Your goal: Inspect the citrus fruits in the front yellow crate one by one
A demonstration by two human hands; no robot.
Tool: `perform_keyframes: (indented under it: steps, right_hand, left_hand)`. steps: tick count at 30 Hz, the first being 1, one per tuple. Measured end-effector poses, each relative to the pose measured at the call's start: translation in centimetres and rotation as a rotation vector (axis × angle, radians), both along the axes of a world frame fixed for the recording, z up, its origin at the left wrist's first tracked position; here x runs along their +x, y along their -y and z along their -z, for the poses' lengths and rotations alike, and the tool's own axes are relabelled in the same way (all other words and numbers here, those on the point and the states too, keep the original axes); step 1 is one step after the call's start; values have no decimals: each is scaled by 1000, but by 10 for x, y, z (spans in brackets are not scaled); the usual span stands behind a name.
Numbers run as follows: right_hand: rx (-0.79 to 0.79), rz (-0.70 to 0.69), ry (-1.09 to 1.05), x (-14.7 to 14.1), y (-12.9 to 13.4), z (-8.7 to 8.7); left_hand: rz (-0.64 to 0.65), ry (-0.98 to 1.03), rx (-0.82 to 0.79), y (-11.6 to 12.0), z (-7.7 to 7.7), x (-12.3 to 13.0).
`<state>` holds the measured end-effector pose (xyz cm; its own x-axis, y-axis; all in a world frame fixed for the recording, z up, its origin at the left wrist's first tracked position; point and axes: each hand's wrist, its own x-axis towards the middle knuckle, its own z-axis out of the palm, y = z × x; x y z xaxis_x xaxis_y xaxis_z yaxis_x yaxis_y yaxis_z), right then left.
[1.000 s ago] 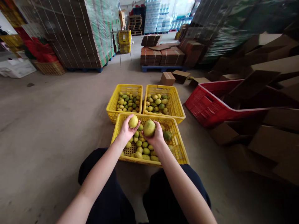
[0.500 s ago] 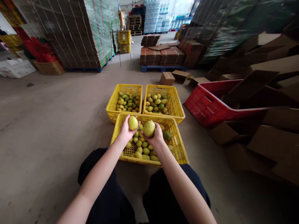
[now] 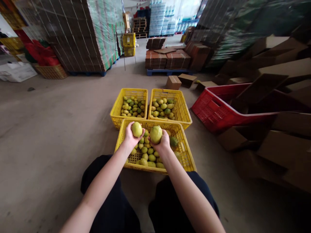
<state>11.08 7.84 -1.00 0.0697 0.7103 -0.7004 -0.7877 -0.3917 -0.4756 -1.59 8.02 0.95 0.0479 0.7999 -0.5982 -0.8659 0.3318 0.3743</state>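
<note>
A person's left hand [image 3: 131, 139] cups a yellow-green fruit, the small fruit [image 3: 136, 129], fingers partly curled beneath and around it, while the right hand [image 3: 163, 142] grips a bulkier one, the large fruit [image 3: 155, 134], from its right side, fingers bent to its width. The two fruits are held apart, side by side, above the near crate [image 3: 189, 159], a yellow one whose loose fruit [image 3: 152, 157] ranges from yellow to green; a darker green fruit [image 3: 173, 141] lies right of the right hand. Just beyond, the left crate [image 3: 117, 121] and the right crate [image 3: 182, 105], both yellow, hold more of the same. Dark-clothed knees [image 3: 102, 171] flank the near side. To the right, a red crate [image 3: 211, 113] stands among cardboard boxes [image 3: 282, 145]. Farther off, a small box [image 3: 173, 83] sits on the floor [image 3: 73, 106] near a blue pallet [image 3: 167, 72] stacked with bundled cardboard [image 3: 178, 60]. At far left, a tall wrapped stack [image 3: 73, 35] rises behind a wicker-coloured basket [image 3: 52, 72] topped with something red.
</note>
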Motion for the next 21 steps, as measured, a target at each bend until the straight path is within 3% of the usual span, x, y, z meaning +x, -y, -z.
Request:
perform_keyframes:
  steps: [8, 13, 21]
  right_hand:
    - [-23, -11, -17, 0, 6, -16]
    - [-35, 23, 0, -1, 5, -12]
    - [-70, -23, -50, -1, 3, -6]
  left_hand:
    - [47, -24, -57, -1, 6, 0]
    - [1, -117, -8, -2, 8, 0]
    - [-5, -53, -62, -1, 10, -2]
